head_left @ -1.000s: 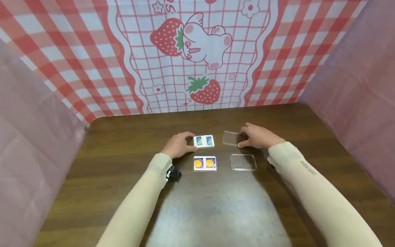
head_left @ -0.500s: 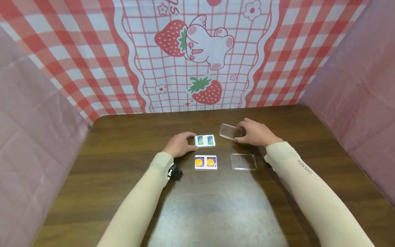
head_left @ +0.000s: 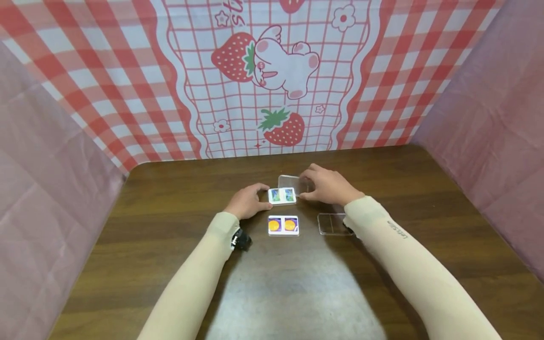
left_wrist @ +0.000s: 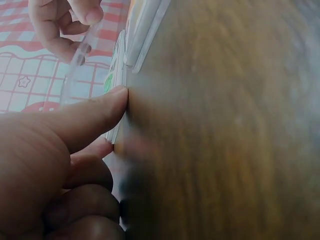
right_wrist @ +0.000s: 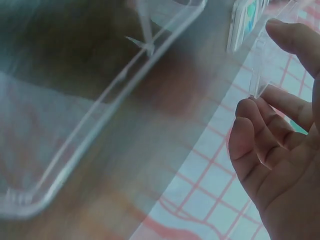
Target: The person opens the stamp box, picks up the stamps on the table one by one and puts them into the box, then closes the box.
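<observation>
My left hand (head_left: pixel 246 202) grips the left end of a flat clear case (head_left: pixel 282 197) holding two white cards with green-blue pictures, thumb and index finger at its corners on the table. In the left wrist view the thumb (left_wrist: pixel 107 107) presses the case's edge. My right hand (head_left: pixel 333 185) pinches a clear plastic lid (head_left: pixel 287 181) by its right end, between thumb and fingers. The lid is tilted and raised, its front edge overlapping the back of the case in the head view. In the right wrist view the lid (right_wrist: pixel 257 67) stands edge-on between the fingertips.
Nearer me lies a second case (head_left: pixel 283 225) with two orange-and-purple picture cards. To its right a second clear lid (head_left: pixel 329 224) lies partly behind the right sleeve. A checked strawberry cloth (head_left: pixel 272 71) hangs behind the brown wooden table (head_left: pixel 178 189), with pink cloth at both sides.
My right hand has lifted the clear lid off the table and carried it left to the back of the green-picture case. My left hand stays on that case.
</observation>
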The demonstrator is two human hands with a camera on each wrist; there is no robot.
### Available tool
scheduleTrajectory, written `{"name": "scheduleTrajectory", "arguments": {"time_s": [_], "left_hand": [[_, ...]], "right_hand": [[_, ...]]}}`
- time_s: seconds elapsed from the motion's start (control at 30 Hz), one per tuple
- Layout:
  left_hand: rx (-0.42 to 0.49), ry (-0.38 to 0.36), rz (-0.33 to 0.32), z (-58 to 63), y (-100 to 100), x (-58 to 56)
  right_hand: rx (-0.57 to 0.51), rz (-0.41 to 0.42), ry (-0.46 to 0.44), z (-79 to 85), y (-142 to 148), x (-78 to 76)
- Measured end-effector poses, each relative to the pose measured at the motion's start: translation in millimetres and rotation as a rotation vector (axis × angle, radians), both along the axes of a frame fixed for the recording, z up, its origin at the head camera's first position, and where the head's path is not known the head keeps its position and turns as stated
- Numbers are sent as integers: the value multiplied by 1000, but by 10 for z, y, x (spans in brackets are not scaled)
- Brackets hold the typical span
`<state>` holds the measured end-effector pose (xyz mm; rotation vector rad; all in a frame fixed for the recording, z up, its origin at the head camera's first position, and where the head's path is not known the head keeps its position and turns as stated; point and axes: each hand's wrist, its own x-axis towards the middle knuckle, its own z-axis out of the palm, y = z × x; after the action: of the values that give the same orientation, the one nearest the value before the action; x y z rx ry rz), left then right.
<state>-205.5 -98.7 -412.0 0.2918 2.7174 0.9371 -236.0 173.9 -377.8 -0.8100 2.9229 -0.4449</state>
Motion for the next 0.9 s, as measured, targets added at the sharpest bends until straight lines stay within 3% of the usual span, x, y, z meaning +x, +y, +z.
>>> {"name": "scheduleTrajectory", "arguments": {"time_s": [0.37, 0.9], "left_hand": [[-34, -22, -28, 16, -6, -18], [-15, -34, -19, 12, -6, -14]], "right_hand": [[55, 43, -15, -64, -289, -3], [115, 59, -59, -82, -355, -25]]}}
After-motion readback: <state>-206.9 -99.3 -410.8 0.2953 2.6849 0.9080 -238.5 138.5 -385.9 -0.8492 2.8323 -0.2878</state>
